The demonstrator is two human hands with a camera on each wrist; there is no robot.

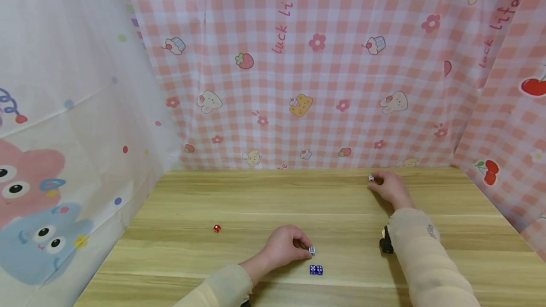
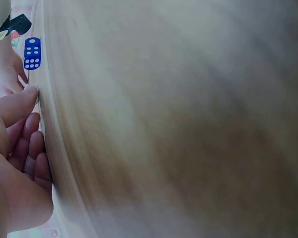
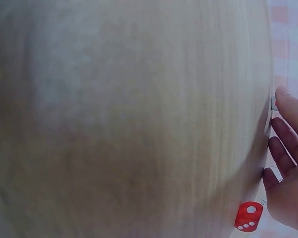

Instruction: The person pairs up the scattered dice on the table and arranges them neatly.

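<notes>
Near the front middle of the table, my left hand (image 1: 283, 248) pinches a white die (image 1: 312, 250) between thumb and index finger. Two blue dice (image 1: 316, 270) sit side by side just in front of it; the left wrist view shows the blue dice (image 2: 33, 53) beyond the thumb, while the white die is hidden there. At the far right, close to the back edge, my right hand (image 1: 390, 188) holds another white die (image 1: 371, 178) at its thumb and index fingertips. Only a sliver of that white die (image 3: 273, 103) shows beside the thumb in the right wrist view.
A red die (image 1: 217, 228) lies by itself on the left part of the wooden table (image 1: 264, 193). Pink checked cloth (image 1: 315, 70) hangs behind the table's back edge. A white printed cloth (image 1: 85, 108) hangs along the left side, and more cloth (image 1: 512, 155) along the right.
</notes>
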